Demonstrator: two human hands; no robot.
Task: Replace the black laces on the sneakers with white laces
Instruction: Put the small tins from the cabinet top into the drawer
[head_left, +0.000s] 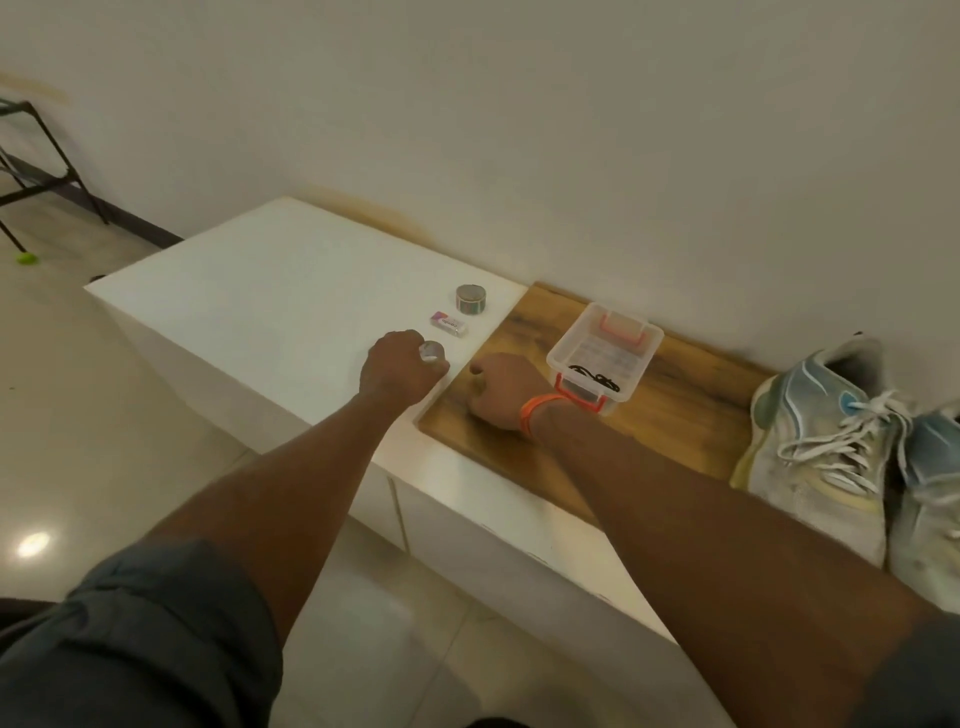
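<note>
- The left hand (400, 364) is stretched out over the white bench (270, 301), its fingers (436, 364) curled round a small whitish object (431, 352) that I cannot identify
- The right hand (498, 389) rests as a clenched fist on the wooden board (675, 395); what, if anything, it grips is hidden, so I cannot tell whether it holds something. An orange band (537, 410) circles its wrist
- Just beside that wrist stands a clear plastic box (605, 353) with orange clasps, lid off, and the black laces (595, 376) lie coiled inside at its near end
- The sneakers (831, 447), a pale blue and white pair, sit on the board's right end, well apart from the box; the nearer-to-centre shoe is threaded with white laces (841, 436)
- Beyond the left hand, on the white bench, lie a small wrapped eraser (449, 323) and a round roll of patterned tape (471, 299)
- At far left a black metal rack (47, 171) stands on the tiled floor (78, 389), with a small green ball (26, 258) near it
</note>
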